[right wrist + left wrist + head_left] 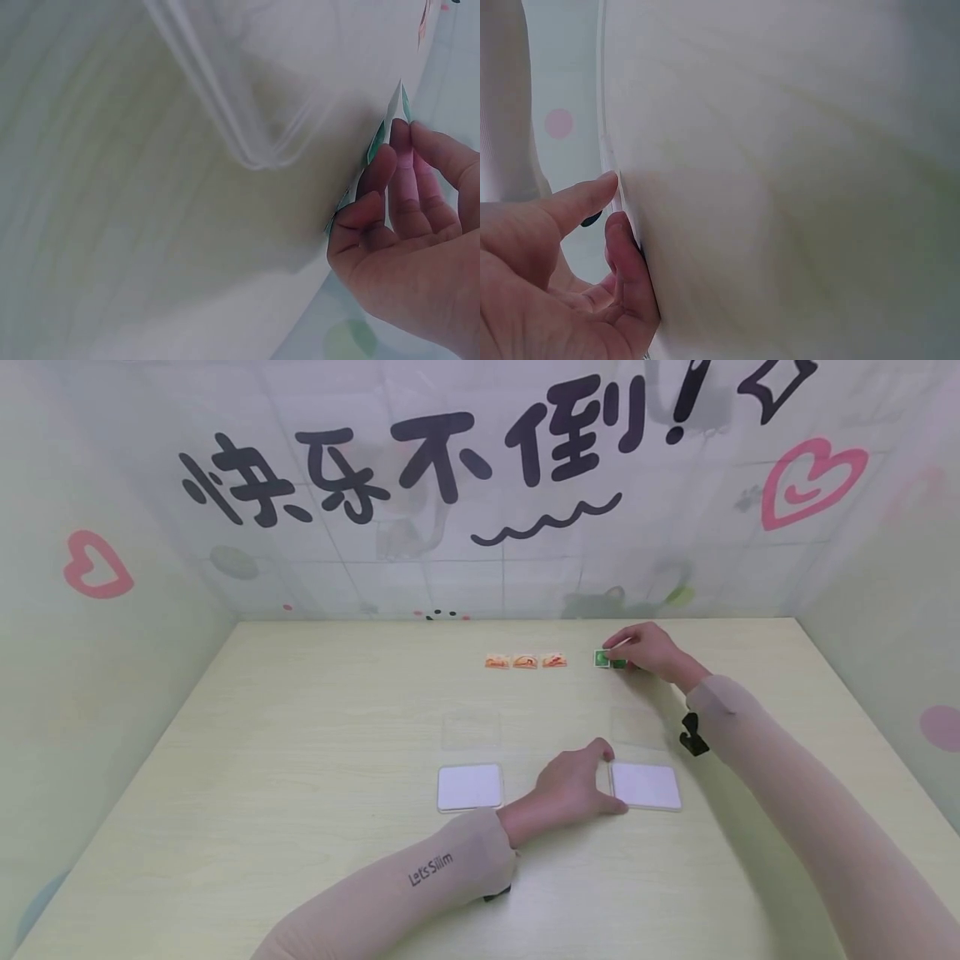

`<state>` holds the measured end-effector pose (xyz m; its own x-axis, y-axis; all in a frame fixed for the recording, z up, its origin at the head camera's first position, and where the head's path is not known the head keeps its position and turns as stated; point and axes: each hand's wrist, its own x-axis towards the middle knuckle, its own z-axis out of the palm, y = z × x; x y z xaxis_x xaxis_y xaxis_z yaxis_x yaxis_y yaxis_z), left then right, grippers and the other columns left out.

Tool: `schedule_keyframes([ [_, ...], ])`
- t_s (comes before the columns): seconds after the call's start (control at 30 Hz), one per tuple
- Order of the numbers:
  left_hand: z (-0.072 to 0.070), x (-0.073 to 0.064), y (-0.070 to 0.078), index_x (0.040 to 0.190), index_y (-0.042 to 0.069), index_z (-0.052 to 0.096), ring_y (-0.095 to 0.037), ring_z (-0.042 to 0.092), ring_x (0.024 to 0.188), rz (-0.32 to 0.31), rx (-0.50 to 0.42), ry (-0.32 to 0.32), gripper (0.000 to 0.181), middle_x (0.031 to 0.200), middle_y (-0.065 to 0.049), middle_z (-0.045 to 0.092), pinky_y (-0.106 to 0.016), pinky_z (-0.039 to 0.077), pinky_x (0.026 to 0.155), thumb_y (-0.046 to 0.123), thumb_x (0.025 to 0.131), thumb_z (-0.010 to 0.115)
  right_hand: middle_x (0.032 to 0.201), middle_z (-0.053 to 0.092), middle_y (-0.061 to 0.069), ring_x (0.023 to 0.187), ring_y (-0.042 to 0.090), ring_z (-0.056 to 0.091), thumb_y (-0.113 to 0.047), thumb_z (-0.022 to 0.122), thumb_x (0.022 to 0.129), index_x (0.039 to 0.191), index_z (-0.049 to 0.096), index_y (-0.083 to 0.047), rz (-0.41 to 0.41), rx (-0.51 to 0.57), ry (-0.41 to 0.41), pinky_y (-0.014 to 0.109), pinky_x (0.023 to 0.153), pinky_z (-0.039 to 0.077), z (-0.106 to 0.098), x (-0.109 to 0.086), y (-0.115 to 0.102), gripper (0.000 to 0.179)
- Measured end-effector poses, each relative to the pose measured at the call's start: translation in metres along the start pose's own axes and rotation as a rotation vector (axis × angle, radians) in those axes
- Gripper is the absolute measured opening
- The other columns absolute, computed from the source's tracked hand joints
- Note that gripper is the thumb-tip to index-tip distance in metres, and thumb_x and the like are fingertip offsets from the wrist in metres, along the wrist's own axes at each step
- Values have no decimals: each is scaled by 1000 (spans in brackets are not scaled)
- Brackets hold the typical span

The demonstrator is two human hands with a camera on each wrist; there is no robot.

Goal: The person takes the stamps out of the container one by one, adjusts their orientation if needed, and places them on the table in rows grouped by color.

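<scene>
My right hand (651,652) pinches a small green picture card (406,101) at the back right of the table, thumb and fingertips on its edge. Beside it sits another green card (602,658). At the near right, my left hand (570,785) reaches to a shallow clear box with a white top (647,786). Its thumb and forefinger span the box's left end, at the near and far corners. Seen from the left wrist, thumb and curled fingers (630,262) meet a thin edge; the fingertips' exact contact is hard to tell.
Three small orange picture cards (525,662) lie in a row at the back. A second white-topped box (470,787) is left of my left hand. Behind the boxes are two clear lids, the left one (471,729) and the right one (637,727). A printed wall (450,577) borders the table.
</scene>
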<state>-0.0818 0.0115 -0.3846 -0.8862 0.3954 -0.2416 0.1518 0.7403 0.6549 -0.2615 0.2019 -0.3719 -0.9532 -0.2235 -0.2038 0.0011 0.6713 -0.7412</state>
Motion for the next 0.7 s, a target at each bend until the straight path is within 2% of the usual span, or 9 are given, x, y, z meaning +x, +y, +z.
schedule_keyframes([
  [0.7,-1,-1,2,132,16,59,-15,62,93,-9,0,-6,57,118,-4,73,-25,48,79,27,85,90,105,72,12,71,12,56,-17,70,102,124,70,6,8,-59,32,27,68,48,5,4,-5,32],
])
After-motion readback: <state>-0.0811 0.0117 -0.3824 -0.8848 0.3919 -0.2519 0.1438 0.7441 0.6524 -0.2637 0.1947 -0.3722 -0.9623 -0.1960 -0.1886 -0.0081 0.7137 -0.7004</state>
